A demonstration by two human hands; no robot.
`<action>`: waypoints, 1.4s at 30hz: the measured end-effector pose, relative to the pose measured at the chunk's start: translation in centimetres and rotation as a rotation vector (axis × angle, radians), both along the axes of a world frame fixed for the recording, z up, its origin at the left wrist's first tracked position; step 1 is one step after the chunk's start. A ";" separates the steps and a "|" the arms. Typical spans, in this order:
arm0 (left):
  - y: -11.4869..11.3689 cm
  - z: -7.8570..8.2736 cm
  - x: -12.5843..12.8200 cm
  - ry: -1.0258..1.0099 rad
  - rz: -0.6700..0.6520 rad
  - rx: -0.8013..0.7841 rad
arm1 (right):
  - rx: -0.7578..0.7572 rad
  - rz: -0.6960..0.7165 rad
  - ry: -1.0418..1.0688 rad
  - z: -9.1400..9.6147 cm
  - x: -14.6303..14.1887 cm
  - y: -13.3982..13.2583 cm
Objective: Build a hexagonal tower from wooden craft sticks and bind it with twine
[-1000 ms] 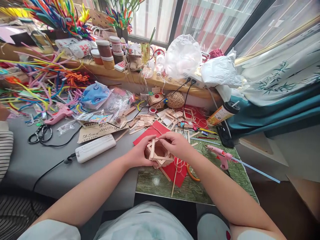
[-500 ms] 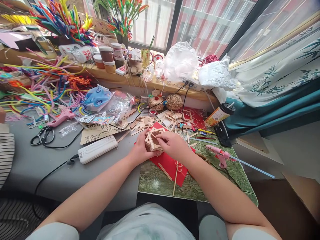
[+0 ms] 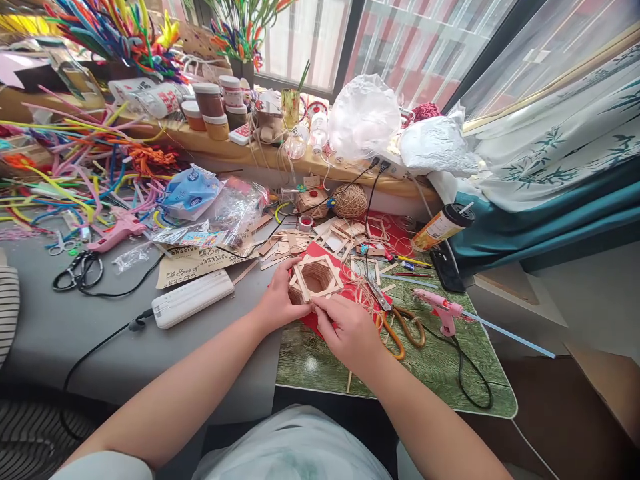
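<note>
A small hexagonal box of stacked wooden craft sticks (image 3: 315, 280) rests on a red paper sheet (image 3: 334, 257) at the table's middle. My left hand (image 3: 277, 301) wraps its fingers round the box's left side. My right hand (image 3: 350, 331) sits in front of the box, fingers curled, with the fingertips pressed on its near edge. Orange-handled scissors (image 3: 400, 325) lie just right of my right hand.
A pink glue gun (image 3: 440, 309) with a black cord lies on the green mat (image 3: 440, 373). Loose craft sticks (image 3: 300, 239), a twine ball (image 3: 349, 200), a white power bank (image 3: 193, 298), black scissors (image 3: 77, 270), pipe cleaners (image 3: 75, 167) and a bottle (image 3: 443, 227) crowd the table.
My right hand came off the top of the stick box and moved to its near edge. The box now sits flat with its open top showing. The orange scissors became visible.
</note>
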State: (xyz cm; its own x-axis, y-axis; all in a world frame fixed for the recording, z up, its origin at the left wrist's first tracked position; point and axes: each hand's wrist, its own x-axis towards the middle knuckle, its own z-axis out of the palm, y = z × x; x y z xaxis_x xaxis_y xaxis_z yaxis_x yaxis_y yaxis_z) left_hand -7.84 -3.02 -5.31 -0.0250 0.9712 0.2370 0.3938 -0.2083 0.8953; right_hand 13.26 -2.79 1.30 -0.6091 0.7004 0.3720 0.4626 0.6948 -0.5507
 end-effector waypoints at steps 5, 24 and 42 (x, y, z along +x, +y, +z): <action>0.0 0.2 0.1 -0.046 -0.030 -0.041 | 0.069 -0.007 0.064 -1.7 0.3 -0.3; 0.0 -0.2 -0.3 -0.080 -0.052 -0.076 | -0.107 -0.081 0.283 -2.1 0.7 0.3; 0.7 -0.2 -0.8 0.106 -0.038 0.081 | -0.279 -0.348 0.441 -0.5 1.6 14.2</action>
State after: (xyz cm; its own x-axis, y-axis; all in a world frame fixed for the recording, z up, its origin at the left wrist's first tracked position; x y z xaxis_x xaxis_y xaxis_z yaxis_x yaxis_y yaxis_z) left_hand -8.63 -2.36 -5.53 0.0408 0.9485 0.3140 0.4758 -0.2948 0.8287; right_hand 14.87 11.42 0.84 -0.1590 0.9371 0.3109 0.3240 0.3469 -0.8801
